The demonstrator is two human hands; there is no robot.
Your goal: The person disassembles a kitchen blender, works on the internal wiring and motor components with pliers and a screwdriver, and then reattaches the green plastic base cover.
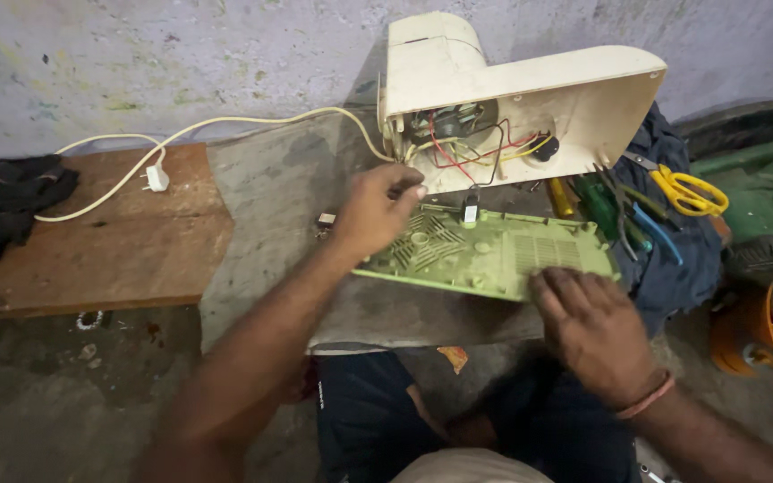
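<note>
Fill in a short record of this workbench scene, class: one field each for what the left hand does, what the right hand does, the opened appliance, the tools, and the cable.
Left hand: left hand rests on the ribbed green plastic base panel, fingers by the wiring.
Right hand: right hand presses the panel's near edge.
Appliance: cream plastic appliance housing lies open, with red, yellow and black wires exposed.
Tools: yellow-handled scissors and green-handled screwdrivers on dark blue cloth.
Cable: cream power cord with white plug on brown wooden board.

No packages, labels, signs or screens visible.
</note>
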